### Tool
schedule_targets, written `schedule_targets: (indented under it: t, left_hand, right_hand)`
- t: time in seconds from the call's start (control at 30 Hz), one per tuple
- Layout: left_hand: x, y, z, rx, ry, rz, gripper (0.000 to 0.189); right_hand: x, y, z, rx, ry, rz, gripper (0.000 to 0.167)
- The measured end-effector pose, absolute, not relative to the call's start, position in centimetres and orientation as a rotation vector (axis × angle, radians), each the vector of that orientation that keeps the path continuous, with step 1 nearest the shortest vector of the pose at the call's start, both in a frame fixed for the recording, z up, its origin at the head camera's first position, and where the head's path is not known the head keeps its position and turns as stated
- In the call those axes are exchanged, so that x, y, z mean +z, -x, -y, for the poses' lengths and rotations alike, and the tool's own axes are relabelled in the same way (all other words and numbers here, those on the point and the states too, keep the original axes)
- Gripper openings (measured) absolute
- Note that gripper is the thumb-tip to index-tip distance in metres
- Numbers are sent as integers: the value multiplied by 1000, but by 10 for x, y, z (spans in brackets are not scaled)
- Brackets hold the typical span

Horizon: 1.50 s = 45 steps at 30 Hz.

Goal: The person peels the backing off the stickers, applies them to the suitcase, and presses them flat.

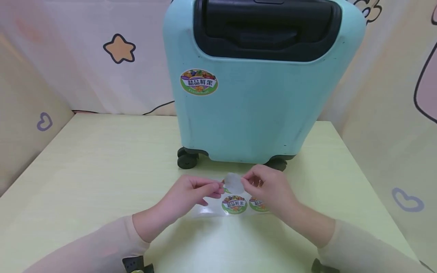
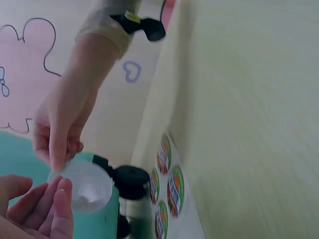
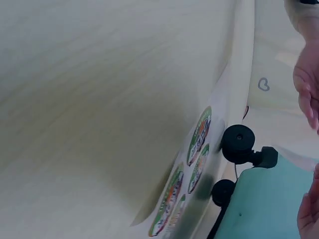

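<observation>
An oval sticker, its pale, whitish side showing, is held up over the sticker sheet. My right hand pinches it by its right edge between thumb and fingertips. On the other side, my left hand has its fingertips right at the sticker's left edge. In the left wrist view the left thumb stands apart from the fingers, which overlap the whitish sticker. Several printed oval stickers remain on the sheet, such as the fruit sticker below the hands.
A light blue suitcase with a black handle panel stands on black wheels behind the hands. One oval fruit label is on its upper left. A pale tabletop lies beneath; patterned cloth walls surround it.
</observation>
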<state>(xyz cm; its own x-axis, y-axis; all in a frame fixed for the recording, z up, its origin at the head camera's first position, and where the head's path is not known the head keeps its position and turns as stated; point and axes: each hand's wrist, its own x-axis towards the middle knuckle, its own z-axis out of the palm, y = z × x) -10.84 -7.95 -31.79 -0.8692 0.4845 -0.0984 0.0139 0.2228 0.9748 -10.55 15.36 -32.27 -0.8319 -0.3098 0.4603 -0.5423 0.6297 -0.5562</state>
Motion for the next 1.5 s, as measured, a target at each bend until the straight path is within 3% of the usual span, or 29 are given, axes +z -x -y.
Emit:
schedule_targets:
  t: [0.13, 0.53, 0.7, 0.8, 0.97, 1.13, 1.5]
  left_hand:
    - [-316, 107, 65, 1771, -386, -2047, 33]
    - [-319, 115, 52, 1895, -309, -1982, 31]
    - [-316, 117, 49, 1927, -314, -2035, 28]
    - [-314, 117, 51, 1936, -325, -2081, 25]
    - [-308, 120, 56, 1936, -333, -2143, 21]
    - [-302, 123, 59, 1909, -405, -2211, 19]
    - [-294, 140, 60, 1854, -566, -2537, 12]
  right_hand:
    - [-324, 107, -148, 755, -865, 2336, 15]
    - [-323, 108, -140, 552, -1063, 2070, 8]
    - [-321, 109, -140, 558, -1090, 2069, 20]
    - [-318, 111, -146, 732, -1001, 2175, 22]
    - [-307, 117, -158, 1304, -622, 2550, 34]
    - [-301, 121, -163, 1662, -384, 2692, 30]
    - [-288, 125, -163, 1533, -360, 2553, 14]
